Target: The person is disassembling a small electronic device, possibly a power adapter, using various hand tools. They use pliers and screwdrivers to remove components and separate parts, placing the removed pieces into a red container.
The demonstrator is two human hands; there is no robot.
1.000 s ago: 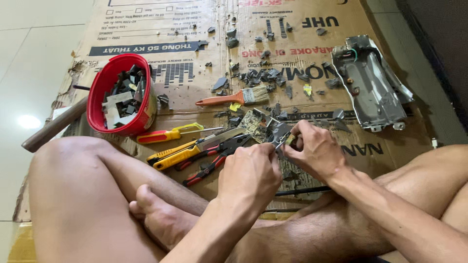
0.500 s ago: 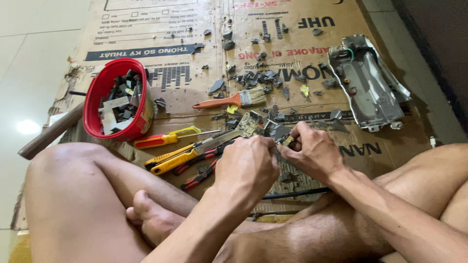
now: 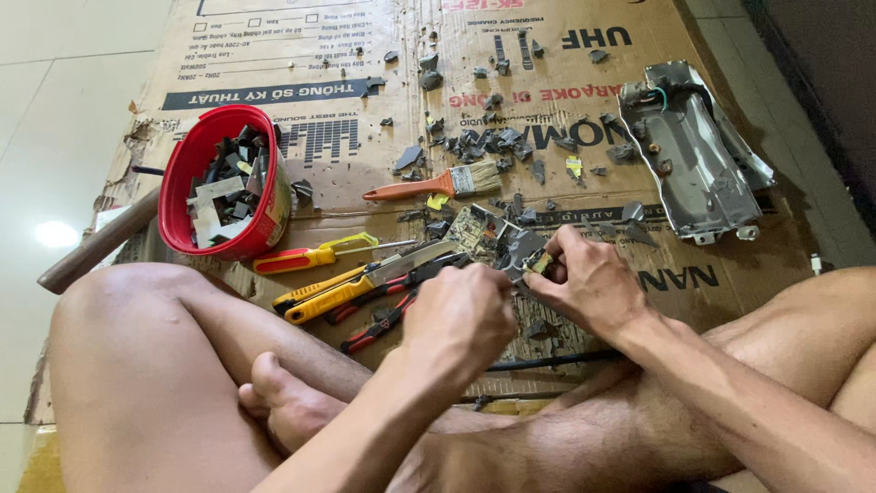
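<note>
Head view, looking down past crossed legs at a flattened cardboard sheet [image 3: 365, 183] on the floor, and both hands are busy at its middle. The right hand [image 3: 589, 283] is curled around a small electronic part [image 3: 538, 262], pinching it between thumb and fingertips just above the cardboard. The left hand [image 3: 461, 319] is closed in a loose fist right against it, knuckles up; what it grips is hidden behind the fingers, so I cannot tell. This looks like the prying or picking-apart step on that little piece, and the next move would seem to call for a steady pinch from the right while the left works at it carefully.

The part itself is tiny, dark with a yellowish patch, mostly covered by fingers. Just beside the hands lie a small green circuit board [image 3: 472, 228] and dark broken fragments. Nearby sit yellow-handled pliers [image 3: 333, 294], a red-and-yellow screwdriver [image 3: 306, 257], an orange-handled brush [image 3: 433, 185], a red bowl [image 3: 224, 183] of scrap pieces, and a grey metal casing [image 3: 693, 151] well apart at the right.
</note>
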